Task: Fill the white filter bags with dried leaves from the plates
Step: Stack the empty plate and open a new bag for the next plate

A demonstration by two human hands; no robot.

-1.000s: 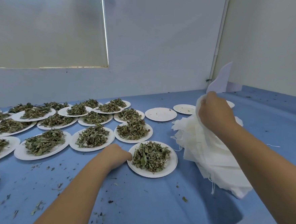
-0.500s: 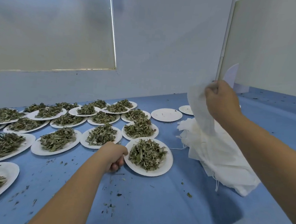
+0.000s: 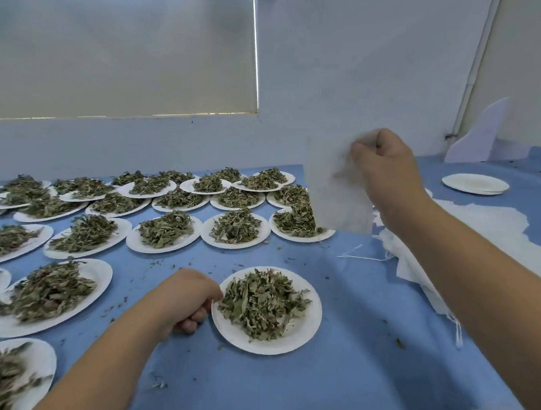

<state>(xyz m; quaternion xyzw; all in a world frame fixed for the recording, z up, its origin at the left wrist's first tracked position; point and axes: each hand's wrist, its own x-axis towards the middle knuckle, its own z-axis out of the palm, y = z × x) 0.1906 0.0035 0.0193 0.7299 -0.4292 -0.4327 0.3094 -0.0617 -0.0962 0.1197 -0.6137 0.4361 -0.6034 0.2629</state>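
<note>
my right hand was closed in a pinch on the top edge of one bag, which hung in the air at 1 o'clock from the near plate; the pile of bags lay on the table at 3 o'clock. my left hand sat curled against that plate's 9 o'clock rim, though i could not tell if it gripped. leaves heaped the plate, and more full plates spread from 9 to 12 o'clock.
</note>
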